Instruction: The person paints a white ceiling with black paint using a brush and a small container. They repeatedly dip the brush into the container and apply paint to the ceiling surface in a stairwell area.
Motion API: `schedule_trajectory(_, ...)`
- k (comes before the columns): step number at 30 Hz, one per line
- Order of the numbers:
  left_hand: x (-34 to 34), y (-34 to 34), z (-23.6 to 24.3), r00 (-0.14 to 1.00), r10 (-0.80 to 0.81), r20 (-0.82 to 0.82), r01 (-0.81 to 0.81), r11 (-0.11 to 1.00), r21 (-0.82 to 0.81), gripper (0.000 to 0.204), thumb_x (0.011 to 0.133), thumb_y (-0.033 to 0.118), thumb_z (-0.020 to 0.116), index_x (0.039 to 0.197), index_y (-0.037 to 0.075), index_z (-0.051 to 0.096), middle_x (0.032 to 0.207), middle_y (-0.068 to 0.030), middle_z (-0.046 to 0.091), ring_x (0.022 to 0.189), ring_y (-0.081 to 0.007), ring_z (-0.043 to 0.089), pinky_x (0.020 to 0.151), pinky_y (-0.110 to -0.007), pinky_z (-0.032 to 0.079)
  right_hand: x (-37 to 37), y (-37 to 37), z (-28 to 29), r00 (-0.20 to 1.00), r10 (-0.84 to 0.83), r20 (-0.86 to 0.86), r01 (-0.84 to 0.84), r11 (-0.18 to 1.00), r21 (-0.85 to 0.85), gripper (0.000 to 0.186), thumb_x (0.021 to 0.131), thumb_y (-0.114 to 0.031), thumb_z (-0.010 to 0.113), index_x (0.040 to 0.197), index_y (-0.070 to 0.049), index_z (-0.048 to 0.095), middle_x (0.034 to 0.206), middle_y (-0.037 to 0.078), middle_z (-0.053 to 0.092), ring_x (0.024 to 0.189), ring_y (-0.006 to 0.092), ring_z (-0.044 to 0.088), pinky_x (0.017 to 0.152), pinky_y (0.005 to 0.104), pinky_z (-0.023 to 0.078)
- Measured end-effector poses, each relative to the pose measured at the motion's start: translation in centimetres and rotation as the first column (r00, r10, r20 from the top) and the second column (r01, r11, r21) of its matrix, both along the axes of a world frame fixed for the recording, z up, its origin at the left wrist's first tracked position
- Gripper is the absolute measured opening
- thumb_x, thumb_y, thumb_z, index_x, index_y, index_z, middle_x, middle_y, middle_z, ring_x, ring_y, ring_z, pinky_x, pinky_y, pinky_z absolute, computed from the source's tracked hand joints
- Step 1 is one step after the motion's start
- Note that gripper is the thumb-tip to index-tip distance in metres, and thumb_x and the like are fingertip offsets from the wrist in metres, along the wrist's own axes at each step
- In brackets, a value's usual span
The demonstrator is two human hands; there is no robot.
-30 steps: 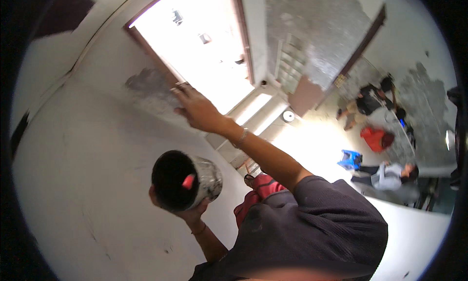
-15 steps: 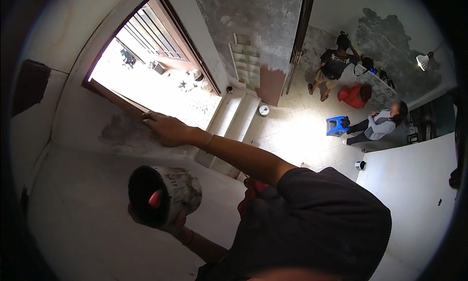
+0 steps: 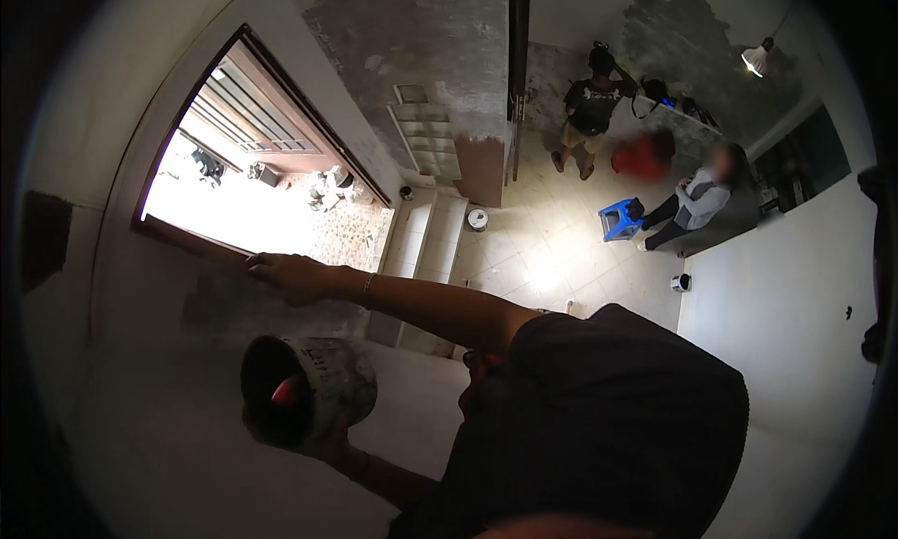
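The right hand (image 3: 297,279), splayed a second ago, now has its fingers drawn together at the brown, straight-edged, apparently wooden frame (image 3: 196,244); whether that grip pinches anything, I cannot tell. The left hand (image 3: 327,438) still clasps the white, dark-smeared cylindrical bucket (image 3: 341,382) below, a red-tipped object (image 3: 283,392) inside. Work seems centred on the frame, bucket within reach.

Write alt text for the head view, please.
A person's left hand holds a smeared bucket with something red inside, while the right hand reaches toward a brown door frame. Beyond are people and a blue stool.
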State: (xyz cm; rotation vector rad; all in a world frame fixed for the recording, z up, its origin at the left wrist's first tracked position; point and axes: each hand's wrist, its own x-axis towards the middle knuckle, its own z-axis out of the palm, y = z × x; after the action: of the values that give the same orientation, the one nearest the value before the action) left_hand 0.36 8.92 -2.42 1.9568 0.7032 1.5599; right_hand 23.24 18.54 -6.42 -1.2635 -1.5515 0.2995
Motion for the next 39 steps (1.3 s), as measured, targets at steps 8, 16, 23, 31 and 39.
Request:
schedule_trajectory(8,-0.6,0.0,-0.1,0.996,0.029,-0.085,-0.022,0.996,0.083,0.119,0.059,0.049,0.087,0.151,0.006,0.025,0.145,-0.014,0.038,0.135,-0.0326,0.043,0.111,-0.048,0.043,-0.3,0.8,-0.8,1.0,0.002,0.008,-0.002,1.0,-0.016,0.047,0.103,-0.034,0.048,0.137,-0.002,0.05,0.143,0.018,0.048,0.123,0.0348,0.056,0.105,0.0423,0.046)
schedule_trajectory(16,0.2,-0.3,0.6,1.0,-0.015,0.017,0.014,0.998,0.054,0.122,0.053,0.037,0.094,0.15,0.005,0.026,0.145,-0.0146,0.041,0.132,-0.0308,0.046,0.109,-0.045,0.044,2.0,-5.2,0.6,0.923,0.368,-0.109,-0.353,0.926,0.136,0.074,0.095,-0.049,0.059,0.15,-0.005,0.035,0.152,0.019,0.04,0.142,0.0325,0.037,0.116,0.0452,0.033)
schedule_trajectory(23,1.0,-0.7,0.8,1.0,0.007,-0.017,-0.006,1.0,0.028,0.116,0.055,0.026,0.093,0.149,0.006,0.028,0.145,-0.014,0.042,0.134,-0.0295,0.045,0.111,-0.045,0.042,0.5,-15.5,4.6,0.9,0.434,-0.039,-0.432,0.901,0.044,0.147,0.044,-0.059,0.094,0.157,-0.006,0.015,0.157,0.023,0.028,0.146,0.0364,0.03,0.12,0.0489,0.028)
schedule_trajectory(31,3.8,-0.9,-2.5,0.961,-0.022,0.275,0.141,0.897,-0.419,0.12,0.055,0.032,0.094,0.15,0.004,0.026,0.143,-0.015,0.044,0.132,-0.0282,0.047,0.11,-0.044,0.043,2.0,-20.2,6.5,0.911,0.334,-0.244,-0.361,0.929,-0.076,0.152,0.036,-0.039,0.102,0.155,-0.004,0.015,0.153,0.021,0.034,0.141,0.0362,0.038,0.118,0.0462,0.034)
schedule_trajectory(39,7.9,0.1,-1.9,0.79,-0.548,0.275,0.61,0.747,-0.263,0.126,0.053,0.039,0.098,0.151,0.012,0.023,0.149,-0.0203,0.039,0.139,-0.0361,0.041,0.114,-0.052,0.032,4.8,-26.5,-3.7,0.867,0.039,-0.497,-0.145,0.974,-0.176,0.123,0.053,-0.039,0.095,0.15,-0.001,0.03,0.146,0.017,0.045,0.136,0.0293,0.045,0.114,0.0437,0.037)
